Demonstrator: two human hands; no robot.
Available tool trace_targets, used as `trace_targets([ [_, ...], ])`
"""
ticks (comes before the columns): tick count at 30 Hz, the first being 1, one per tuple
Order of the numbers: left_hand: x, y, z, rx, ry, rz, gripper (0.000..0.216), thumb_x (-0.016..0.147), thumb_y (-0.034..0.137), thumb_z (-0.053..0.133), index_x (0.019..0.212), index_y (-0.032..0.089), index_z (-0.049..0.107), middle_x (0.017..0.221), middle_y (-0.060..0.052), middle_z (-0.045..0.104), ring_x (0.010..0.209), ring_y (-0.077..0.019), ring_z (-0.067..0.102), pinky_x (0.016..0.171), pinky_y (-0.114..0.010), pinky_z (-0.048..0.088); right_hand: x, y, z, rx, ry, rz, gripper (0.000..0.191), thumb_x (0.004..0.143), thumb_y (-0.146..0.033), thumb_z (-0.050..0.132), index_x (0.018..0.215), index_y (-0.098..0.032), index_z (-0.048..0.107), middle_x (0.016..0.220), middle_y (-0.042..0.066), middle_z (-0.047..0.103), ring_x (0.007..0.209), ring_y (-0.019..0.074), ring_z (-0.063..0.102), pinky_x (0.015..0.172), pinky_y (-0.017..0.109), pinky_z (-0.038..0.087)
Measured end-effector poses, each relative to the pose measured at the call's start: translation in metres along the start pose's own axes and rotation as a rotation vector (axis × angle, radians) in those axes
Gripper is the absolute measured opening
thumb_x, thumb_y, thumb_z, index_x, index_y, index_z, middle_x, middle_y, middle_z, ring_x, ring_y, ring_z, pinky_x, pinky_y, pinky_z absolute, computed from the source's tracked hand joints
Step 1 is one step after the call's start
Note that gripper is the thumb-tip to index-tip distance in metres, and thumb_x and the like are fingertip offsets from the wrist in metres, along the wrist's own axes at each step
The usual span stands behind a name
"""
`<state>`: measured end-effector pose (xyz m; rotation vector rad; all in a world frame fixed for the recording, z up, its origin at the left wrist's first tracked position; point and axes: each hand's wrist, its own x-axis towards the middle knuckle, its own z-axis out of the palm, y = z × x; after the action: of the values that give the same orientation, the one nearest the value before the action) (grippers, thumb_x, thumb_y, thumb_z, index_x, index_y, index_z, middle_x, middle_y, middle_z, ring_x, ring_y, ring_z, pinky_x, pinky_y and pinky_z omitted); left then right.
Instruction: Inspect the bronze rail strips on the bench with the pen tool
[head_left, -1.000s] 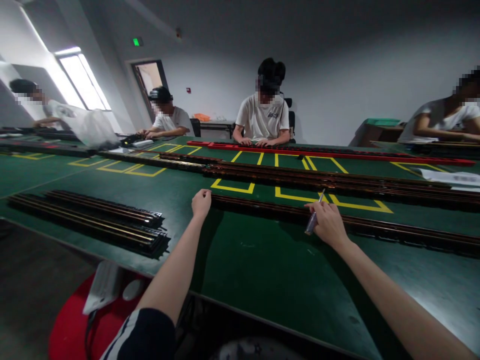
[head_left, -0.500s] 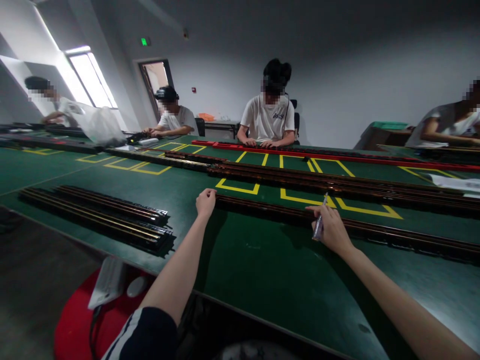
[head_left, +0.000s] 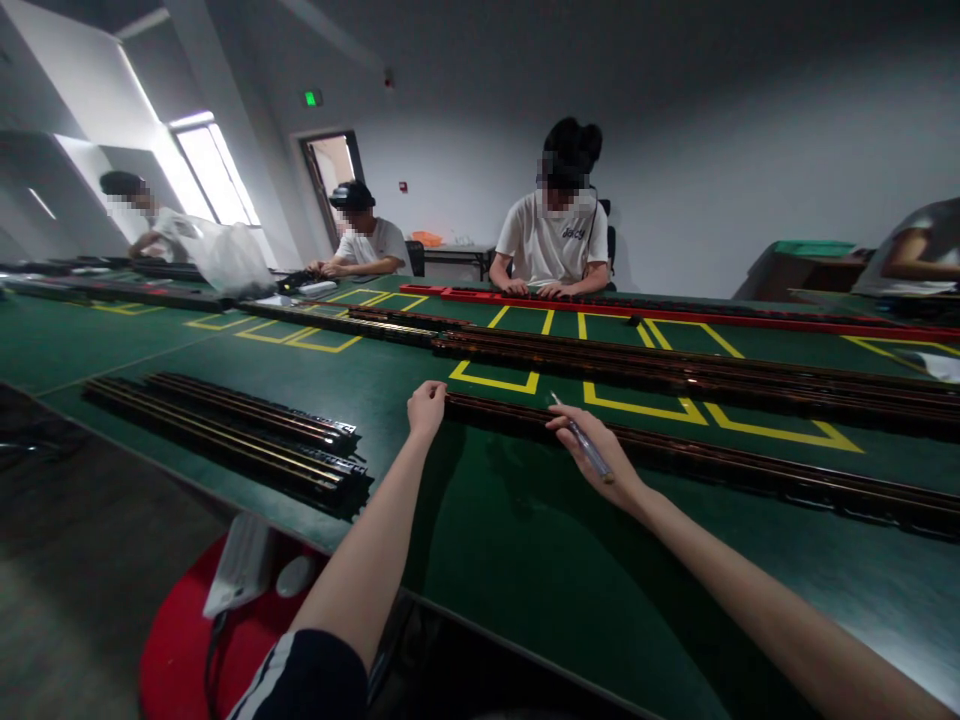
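A long dark strip with brownish metallic lines lies across the green table in front of me. My left hand is closed in a pinch around the strip's left end. My right hand holds a slim screwdriver with a clear purplish handle. Its thin tip points up and to the left, and the handle lies across the fingers. The fingertips of that hand touch or almost touch the strip, a short way right of my left hand. The strip's right end runs out of view.
Behind the strip lies a bundle of similar strips. Shorter strips are stacked at the left near the table's edge. Yellow tape marks the green table. Below is a red stool. Several people sit opposite, one at a red rail.
My right hand has moved left along the strip, closer to my left hand, and the screwdriver has turned from steep to slanting. My left hand stays at the strip's end. The view has shifted slightly left.
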<state>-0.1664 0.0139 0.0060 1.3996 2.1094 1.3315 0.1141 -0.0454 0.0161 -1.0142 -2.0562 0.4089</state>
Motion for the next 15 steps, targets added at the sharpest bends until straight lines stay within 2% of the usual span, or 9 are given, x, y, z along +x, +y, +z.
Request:
trace_targets([
  [2,0.004,-0.004,-0.001,-0.023,-0.03,0.016,0.023,0.084,0.024,0.051,0.094,0.018,0.071,0.093,-0.007,0.074,0.09,-0.0201,0.066,0.08,-0.027,0.048,0.014,-0.014,0.017,0.15,-0.036,0.022,0.04,0.094,-0.047,0.038,0.121,-0.024,0.056,0.107,0.009,0.067,0.096,0.0232,0.062,0.082,0.041,0.051],
  [5,0.008,-0.008,-0.002,-0.086,-0.069,0.018,0.023,0.084,0.024,0.051,0.095,0.016,0.071,0.09,-0.007,0.073,0.082,-0.0182,0.067,0.075,-0.026,0.049,0.037,-0.029,0.044,0.259,-0.009,0.029,0.046,0.091,-0.058,0.038,0.1,-0.022,0.066,0.104,0.009,0.068,0.099,0.0233,0.062,0.086,0.04,0.05],
  [11,0.015,-0.012,-0.001,-0.165,-0.096,0.015,0.022,0.083,0.017,0.05,0.091,0.015,0.07,0.084,-0.005,0.073,0.069,-0.0137,0.065,0.068,-0.023,0.05,0.079,-0.04,0.094,0.438,0.096,0.083,0.06,0.079,-0.073,0.042,0.074,-0.017,0.063,0.073,0.008,0.065,0.069,0.0214,0.063,0.06,0.034,0.053],
  [15,0.019,-0.016,0.0,-0.168,-0.143,0.073,0.02,0.082,0.016,0.05,0.087,0.016,0.07,0.08,-0.003,0.073,0.071,-0.0137,0.066,0.07,-0.022,0.05,0.09,-0.044,0.113,0.524,0.2,0.133,0.057,0.079,-0.073,0.044,0.069,-0.018,0.059,0.063,0.005,0.062,0.057,0.0177,0.06,0.052,0.029,0.051],
])
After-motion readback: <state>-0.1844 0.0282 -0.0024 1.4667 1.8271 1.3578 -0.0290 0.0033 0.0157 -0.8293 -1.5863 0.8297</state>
